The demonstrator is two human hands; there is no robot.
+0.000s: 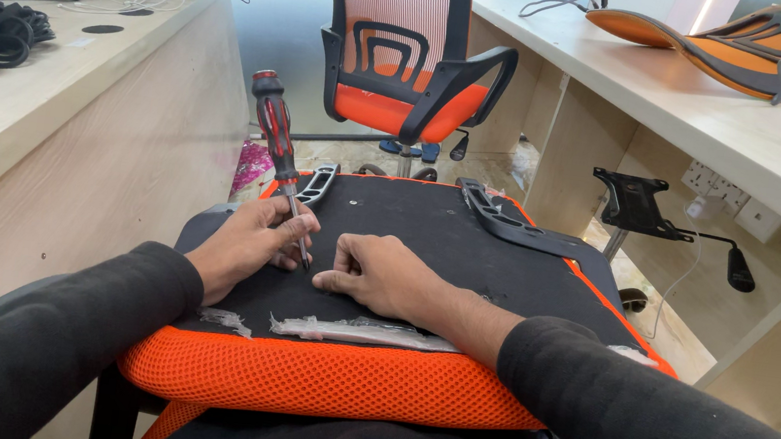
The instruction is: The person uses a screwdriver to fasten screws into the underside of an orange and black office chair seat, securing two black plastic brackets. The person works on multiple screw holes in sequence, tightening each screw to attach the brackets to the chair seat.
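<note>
We hold a red-and-black screwdriver (pixel 277 141) upright in our left hand (pixel 248 244), fingers closed round its shaft, the tip on the black underside of an upturned orange mesh chair seat (pixel 331 381) lying across our lap. Our right hand (pixel 384 273) rests just beside it, fingers curled and pinched at the tip. A black armrest bracket (pixel 509 222) lies on the seat's far edge.

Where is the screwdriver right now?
In the head view, the screwdriver stands upright in the left hand, left of centre, its tip on the black underside of the seat.
</note>
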